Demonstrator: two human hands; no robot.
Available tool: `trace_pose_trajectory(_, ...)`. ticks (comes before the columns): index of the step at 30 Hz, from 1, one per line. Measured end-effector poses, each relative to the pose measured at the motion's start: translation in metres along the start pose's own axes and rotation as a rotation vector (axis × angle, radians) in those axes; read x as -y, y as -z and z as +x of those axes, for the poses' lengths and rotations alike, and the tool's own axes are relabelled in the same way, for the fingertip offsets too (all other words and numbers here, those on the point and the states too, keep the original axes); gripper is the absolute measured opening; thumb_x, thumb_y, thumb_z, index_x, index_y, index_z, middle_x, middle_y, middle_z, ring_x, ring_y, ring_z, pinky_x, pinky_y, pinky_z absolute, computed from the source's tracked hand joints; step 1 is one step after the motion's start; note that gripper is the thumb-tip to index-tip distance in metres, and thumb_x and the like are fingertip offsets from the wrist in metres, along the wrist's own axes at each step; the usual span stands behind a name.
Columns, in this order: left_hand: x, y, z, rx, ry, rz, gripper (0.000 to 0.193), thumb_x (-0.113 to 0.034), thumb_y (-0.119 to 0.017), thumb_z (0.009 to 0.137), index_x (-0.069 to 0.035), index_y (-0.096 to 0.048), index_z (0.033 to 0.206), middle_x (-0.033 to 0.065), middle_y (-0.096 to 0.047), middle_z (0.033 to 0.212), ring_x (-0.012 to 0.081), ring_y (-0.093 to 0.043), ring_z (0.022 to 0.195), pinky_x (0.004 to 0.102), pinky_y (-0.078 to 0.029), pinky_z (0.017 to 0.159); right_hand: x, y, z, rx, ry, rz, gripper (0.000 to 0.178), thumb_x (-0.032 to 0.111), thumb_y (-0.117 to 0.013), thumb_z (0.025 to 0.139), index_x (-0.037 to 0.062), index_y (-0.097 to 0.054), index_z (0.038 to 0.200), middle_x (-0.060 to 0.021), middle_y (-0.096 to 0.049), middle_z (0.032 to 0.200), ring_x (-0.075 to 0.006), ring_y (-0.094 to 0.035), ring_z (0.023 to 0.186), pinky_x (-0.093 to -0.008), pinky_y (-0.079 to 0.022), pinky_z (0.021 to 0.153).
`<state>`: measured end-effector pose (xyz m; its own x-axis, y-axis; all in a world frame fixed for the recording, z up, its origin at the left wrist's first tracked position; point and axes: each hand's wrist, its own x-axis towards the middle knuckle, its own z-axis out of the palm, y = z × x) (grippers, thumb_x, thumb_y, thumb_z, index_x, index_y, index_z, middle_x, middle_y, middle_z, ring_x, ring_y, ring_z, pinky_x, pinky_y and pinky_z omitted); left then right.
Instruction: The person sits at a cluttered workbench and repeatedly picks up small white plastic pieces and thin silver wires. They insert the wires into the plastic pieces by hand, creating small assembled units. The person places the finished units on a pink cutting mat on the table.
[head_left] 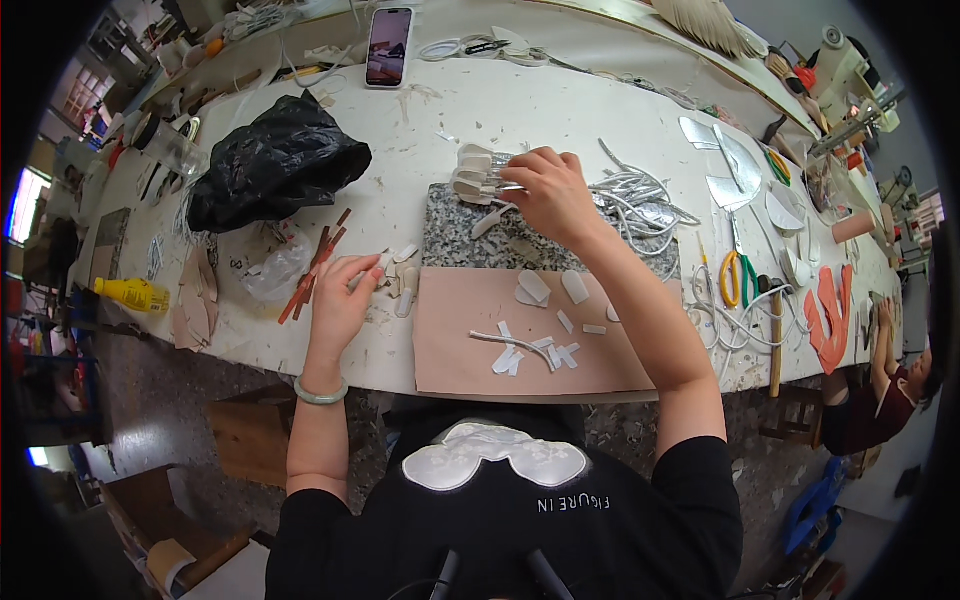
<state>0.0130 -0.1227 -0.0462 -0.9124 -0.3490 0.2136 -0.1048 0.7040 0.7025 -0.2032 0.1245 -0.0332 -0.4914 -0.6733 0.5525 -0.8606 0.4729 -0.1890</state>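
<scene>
My right hand (550, 190) reaches over the far left part of a speckled stone slab (560, 252). Its fingers are closed at a cluster of pale, rounded pieces with silvery parts (474, 180), gripping one at its edge; the fingertips are partly hidden. Beside the slab, my left hand (344, 292) has its fingers curled in a pinch by a scatter of small off-white pieces (405, 302). Whatever lies between them is too small to make out. Nearer me, a pinkish-brown board (460, 365) bears white rounded pieces (533, 288), short white strips (567, 354) and a silver cord piece (490, 338).
Silver cord (640, 215) lies coiled right of the slab. Orange-handled scissors (731, 278) and a wooden-handled tool (776, 345) are farther right. A black plastic bag (275, 165), reddish-brown strips (318, 265) and a yellow bottle (132, 294) lie left. A phone (389, 48) stands behind. A co-worker (885, 400) sits at right.
</scene>
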Motion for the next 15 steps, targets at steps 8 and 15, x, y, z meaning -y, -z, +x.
trace_pose_trajectory(8,-0.027,-0.005,-0.011,0.09,-0.082,0.025,0.021,-0.012,-0.075,0.078,-0.003,-0.071,0.096,0.0065,-0.062,0.093,0.0246,-0.052,0.095,0.0343,-0.043,0.085,0.069,0.063,-0.068,0.32,-0.089,0.418,0.011,0.016,-0.076,0.076,0.0081,-0.069,0.079,-0.0065,-0.061,0.078,-0.0261,-0.06,0.079,-0.0387,-0.049,0.07)
trace_pose_trajectory(15,-0.027,-0.007,-0.027,0.175,0.096,0.122,0.022,-0.015,-0.076,0.077,-0.005,-0.062,0.09,0.007,-0.059,0.088,0.0242,-0.056,0.089,0.036,-0.046,0.079,0.107,0.05,-0.099,0.459,-0.184,0.424,0.019,0.022,-0.07,0.081,0.0055,-0.06,0.085,-0.0087,-0.057,0.092,-0.0276,-0.055,0.091,-0.0391,-0.043,0.08)
